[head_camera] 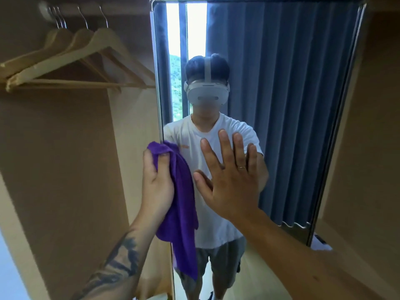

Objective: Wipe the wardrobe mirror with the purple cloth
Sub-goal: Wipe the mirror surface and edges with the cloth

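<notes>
While hangers (71, 59) fill the wardrobe (65, 159), left hand (157, 182) grips cloth (184, 213).

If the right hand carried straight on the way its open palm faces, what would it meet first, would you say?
Most likely the mirror glass. The right hand is open with fingers spread, palm facing the pane at the reflected white T-shirt, and nothing shows between them. Whether it already touches the glass cannot be told from this single view.

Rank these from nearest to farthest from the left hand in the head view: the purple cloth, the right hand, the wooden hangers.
1. Purple cloth: gripped in the left hand itself, at the mirror's left edge.
2. Right hand: just to its right, fingers spread, open toward the mirror.
3. Wooden hangers: up on the rail at upper left.
</notes>
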A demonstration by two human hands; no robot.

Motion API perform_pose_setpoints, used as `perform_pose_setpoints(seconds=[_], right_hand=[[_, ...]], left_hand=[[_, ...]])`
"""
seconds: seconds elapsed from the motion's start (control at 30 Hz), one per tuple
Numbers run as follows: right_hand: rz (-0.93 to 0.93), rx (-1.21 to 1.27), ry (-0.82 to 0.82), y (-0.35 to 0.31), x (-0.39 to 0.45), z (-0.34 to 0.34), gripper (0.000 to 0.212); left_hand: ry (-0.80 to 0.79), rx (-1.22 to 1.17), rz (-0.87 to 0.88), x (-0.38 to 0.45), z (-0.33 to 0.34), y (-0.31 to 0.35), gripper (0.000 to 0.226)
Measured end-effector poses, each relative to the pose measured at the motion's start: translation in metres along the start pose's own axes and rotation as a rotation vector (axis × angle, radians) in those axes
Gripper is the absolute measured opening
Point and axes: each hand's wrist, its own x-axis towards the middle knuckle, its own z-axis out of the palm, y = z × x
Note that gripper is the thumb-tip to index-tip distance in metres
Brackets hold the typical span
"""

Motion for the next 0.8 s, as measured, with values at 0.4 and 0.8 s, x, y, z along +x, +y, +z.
perform_pose_setpoints(seconds=[0.4, 0.8], right_hand=[[-0.017, -0.014, 0.003, 0.001, 0.000, 0.002, 0.071], [-0.003, 0.004, 0.007, -0.001, 0.001, 0.000, 0.069]], left_hand=[[0.035, 0.006, 0.099, 0.044, 0.006, 0.054, 0.019], [0.066, 0.004, -0.015, 0.001, 0.005, 0.018, 0.022]])
